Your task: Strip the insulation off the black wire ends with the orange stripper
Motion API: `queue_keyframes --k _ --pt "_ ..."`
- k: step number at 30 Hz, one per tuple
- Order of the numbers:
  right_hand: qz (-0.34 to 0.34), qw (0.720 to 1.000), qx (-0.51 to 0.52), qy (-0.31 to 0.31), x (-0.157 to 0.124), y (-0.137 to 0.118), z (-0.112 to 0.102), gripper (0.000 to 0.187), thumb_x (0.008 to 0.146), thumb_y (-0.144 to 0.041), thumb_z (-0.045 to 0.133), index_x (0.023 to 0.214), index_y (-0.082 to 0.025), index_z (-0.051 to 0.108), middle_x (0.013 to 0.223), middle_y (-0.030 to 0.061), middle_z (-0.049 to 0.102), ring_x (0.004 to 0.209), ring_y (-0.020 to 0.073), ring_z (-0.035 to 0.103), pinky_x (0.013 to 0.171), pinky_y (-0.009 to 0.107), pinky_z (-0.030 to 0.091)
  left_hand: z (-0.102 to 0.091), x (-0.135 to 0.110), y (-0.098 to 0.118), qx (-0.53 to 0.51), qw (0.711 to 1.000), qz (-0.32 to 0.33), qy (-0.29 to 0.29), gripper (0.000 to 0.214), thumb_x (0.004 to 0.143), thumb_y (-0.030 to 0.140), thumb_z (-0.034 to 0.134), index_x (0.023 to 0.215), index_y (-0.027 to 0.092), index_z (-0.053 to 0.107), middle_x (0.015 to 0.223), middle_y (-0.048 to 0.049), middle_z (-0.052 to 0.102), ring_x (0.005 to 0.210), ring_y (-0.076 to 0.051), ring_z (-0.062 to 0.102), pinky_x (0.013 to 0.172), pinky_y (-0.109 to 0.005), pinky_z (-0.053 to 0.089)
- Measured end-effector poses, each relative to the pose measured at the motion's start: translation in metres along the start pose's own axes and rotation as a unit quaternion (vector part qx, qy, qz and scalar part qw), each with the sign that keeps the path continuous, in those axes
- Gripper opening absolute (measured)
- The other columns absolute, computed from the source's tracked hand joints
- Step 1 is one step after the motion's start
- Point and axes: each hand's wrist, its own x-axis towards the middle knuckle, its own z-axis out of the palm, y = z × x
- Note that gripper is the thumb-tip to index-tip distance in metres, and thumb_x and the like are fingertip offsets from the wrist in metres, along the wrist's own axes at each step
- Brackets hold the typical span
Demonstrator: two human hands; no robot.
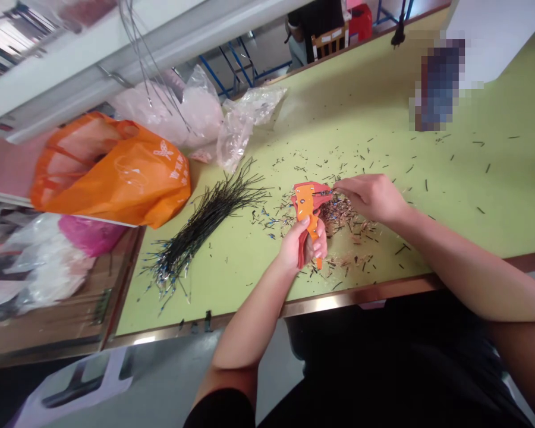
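Observation:
My left hand is closed around the handles of an orange and red wire stripper, whose jaws point right. At the jaws, my right hand pinches a thin dark wire, mostly hidden by the fingers. Under and around the tool lies a heap of copper-coloured and black wire scraps. Left of my hands rests a long bundle of black wires, with blue and silvery ends toward the lower left.
An orange bag and clear plastic bags stand at the back left of the green table. A white box and a blurred-out object are at the back right. A person sits beyond the table.

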Motion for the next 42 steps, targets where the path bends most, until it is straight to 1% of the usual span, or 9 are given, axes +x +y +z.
queue_keyframes --k 3,6,8,11,14,18,30,34,42 --pt "0.036 0.998 0.032 0.046 -0.003 0.013 -0.011 0.034 0.108 -0.027 0.047 0.105 -0.02 0.08 0.091 0.0079 0.082 0.069 0.0185 0.071 0.062 0.033 0.054 -0.003 -0.009 0.012 -0.02 0.999 0.027 -0.01 0.048 0.091 0.064 0.067 0.074 0.02 0.055 0.056 0.0033 0.049 0.044 -0.012 0.051 0.048 -0.028 0.05" --pt "0.167 0.976 0.028 0.139 -0.008 0.036 -0.028 0.036 0.11 -0.037 0.049 0.107 -0.021 0.082 0.099 0.0113 0.084 0.066 0.0209 0.071 0.057 0.035 0.054 -0.015 -0.02 0.032 -0.073 0.984 0.149 0.058 0.044 0.094 0.057 0.067 0.073 0.022 0.051 0.056 0.0042 0.045 0.047 -0.01 0.048 0.051 -0.024 0.05" --pt "0.195 0.964 0.012 0.183 -0.01 0.047 -0.035 0.033 0.109 -0.039 0.054 0.107 -0.022 0.082 0.099 0.0119 0.084 0.074 0.0245 0.075 0.062 0.038 0.058 -0.023 -0.023 0.042 -0.097 0.972 0.188 0.106 0.042 0.095 0.058 0.065 0.074 0.022 0.054 0.057 0.0039 0.045 0.049 -0.009 0.047 0.054 -0.024 0.051" --pt "0.148 0.979 0.017 0.136 -0.008 0.043 -0.031 0.03 0.106 -0.038 0.057 0.104 -0.024 0.083 0.101 0.0104 0.084 0.083 0.0271 0.078 0.068 0.041 0.061 -0.026 -0.018 0.042 -0.09 0.981 0.132 0.112 0.046 0.096 0.063 0.058 0.077 0.022 0.059 0.06 0.0017 0.051 0.052 -0.011 0.051 0.055 -0.028 0.054" --pt "0.065 0.996 0.026 0.054 -0.005 0.02 -0.019 0.033 0.108 -0.035 0.052 0.105 -0.024 0.083 0.099 0.0085 0.084 0.083 0.0245 0.079 0.072 0.039 0.062 -0.021 -0.009 0.029 -0.058 0.994 0.056 0.071 0.05 0.096 0.067 0.056 0.079 0.02 0.062 0.063 -0.0009 0.056 0.055 -0.015 0.058 0.06 -0.033 0.059" --pt "0.007 0.999 0.038 0.029 -0.004 0.002 -0.008 0.034 0.109 -0.03 0.05 0.111 -0.021 0.082 0.093 0.0082 0.084 0.078 0.0207 0.077 0.07 0.035 0.059 -0.015 -0.006 0.017 -0.037 0.999 -0.001 0.018 0.055 0.091 0.073 0.059 0.082 0.019 0.063 0.066 -0.0029 0.059 0.061 -0.02 0.066 0.067 -0.04 0.063" --pt "-0.057 0.965 0.255 -0.027 -0.003 -0.003 0.027 0.029 0.112 -0.032 0.055 0.109 -0.019 0.081 0.096 0.007 0.084 0.077 0.0147 0.076 0.072 0.028 0.058 -0.012 -0.006 0.005 -0.05 0.997 -0.042 -0.033 0.071 0.083 0.09 0.058 0.083 0.019 0.06 0.064 -0.0049 0.063 0.063 -0.026 0.072 0.064 -0.041 0.063" --pt "-0.069 0.969 0.236 -0.021 -0.003 -0.006 0.031 0.032 0.112 -0.034 0.055 0.101 -0.019 0.081 0.082 0.0037 0.081 0.064 0.0125 0.067 0.064 0.026 0.052 -0.014 -0.006 0.002 -0.026 0.996 -0.057 -0.061 0.074 0.082 0.093 0.057 0.083 0.018 0.06 0.066 -0.007 0.066 0.057 -0.024 0.069 0.061 -0.041 0.061" --pt "-0.081 0.981 0.174 -0.009 -0.007 -0.007 0.032 0.029 0.111 -0.029 0.052 0.108 -0.022 0.081 0.089 0.0053 0.08 0.075 0.0159 0.07 0.068 0.029 0.053 -0.013 -0.005 -0.001 -0.007 0.998 -0.033 -0.055 0.07 0.088 0.088 0.057 0.08 0.019 0.06 0.06 -0.0028 0.06 0.054 -0.02 0.064 0.06 -0.038 0.06"
